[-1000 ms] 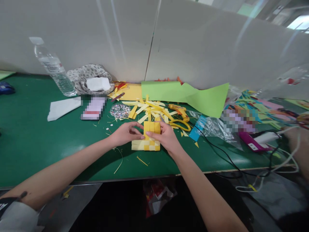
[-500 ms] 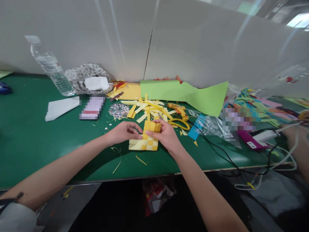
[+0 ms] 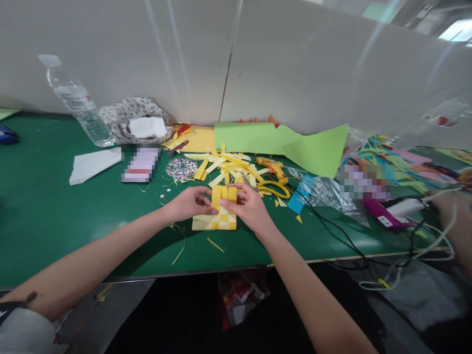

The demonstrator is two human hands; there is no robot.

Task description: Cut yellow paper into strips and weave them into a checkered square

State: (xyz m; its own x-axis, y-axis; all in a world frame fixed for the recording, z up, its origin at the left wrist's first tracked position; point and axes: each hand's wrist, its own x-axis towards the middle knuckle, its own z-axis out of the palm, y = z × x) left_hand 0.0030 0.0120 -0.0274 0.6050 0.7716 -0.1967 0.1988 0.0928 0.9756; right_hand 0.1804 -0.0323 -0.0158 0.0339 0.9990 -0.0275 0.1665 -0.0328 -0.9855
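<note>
Between my hands is a woven piece of yellow and cream paper strips [image 3: 223, 220], checkered at its lower right, with loose cream ends to the left and yellow ends pointing away from me. My left hand [image 3: 193, 202] grips its left side, thumb on top and fingers curled. From the right, my right hand [image 3: 248, 202] holds the yellow strips, thumb pressed on the weave and the other fingers behind. Just beyond lies a pile of loose yellow and cream strips [image 3: 224, 164]. Yellow-handled scissors [image 3: 275, 190] rest beside my right hand.
A yellow glue gun [image 3: 275, 168], green paper [image 3: 254, 138], a phone [image 3: 142, 164], a bag of small beads [image 3: 182, 168] and a water bottle [image 3: 79, 101] lie or stand behind. At right are a plastic bag [image 3: 332, 194], black cable [image 3: 332, 223] and another person's arm [image 3: 455, 221].
The woven piece and my right hand have shifted slightly left. The yellow strips now lie straighter and flatter under my fingers.
</note>
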